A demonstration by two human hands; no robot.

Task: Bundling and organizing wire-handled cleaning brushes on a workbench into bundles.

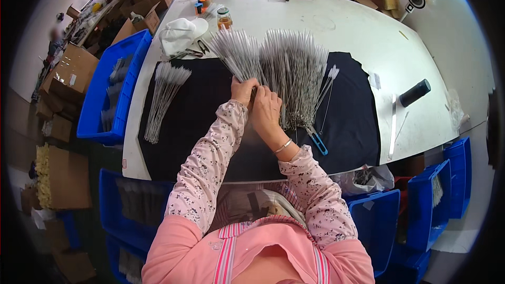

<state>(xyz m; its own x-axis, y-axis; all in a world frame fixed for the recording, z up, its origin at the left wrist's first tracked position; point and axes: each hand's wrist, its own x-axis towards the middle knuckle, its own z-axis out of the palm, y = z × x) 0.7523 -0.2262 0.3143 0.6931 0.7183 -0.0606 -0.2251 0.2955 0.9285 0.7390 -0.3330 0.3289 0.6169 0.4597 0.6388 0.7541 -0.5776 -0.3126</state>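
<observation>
My left hand [243,90] is closed around a bundle of thin wire brushes [239,52], whose white bristle ends fan up and away from me. Close against it, my right hand [267,109] has its fingers bent round the lower wire stems; its fingertips are partly hidden. A large pile of the same brushes [295,68] lies just to the right, touching the bundle. Blue-handled pliers [318,142] lie at that pile's near end. A smaller brush bunch [165,100] rests at the left of the dark cloth [197,126], and a few loose brushes [331,76] lie at its right.
On the white table [357,31] stand a glass jar [224,19] and a black cylinder [415,93]. A white cap [181,36], orange tape [205,1] and a metal ruler [392,126] lie there too. Blue crates [138,55] and cardboard boxes [71,73] surround the table.
</observation>
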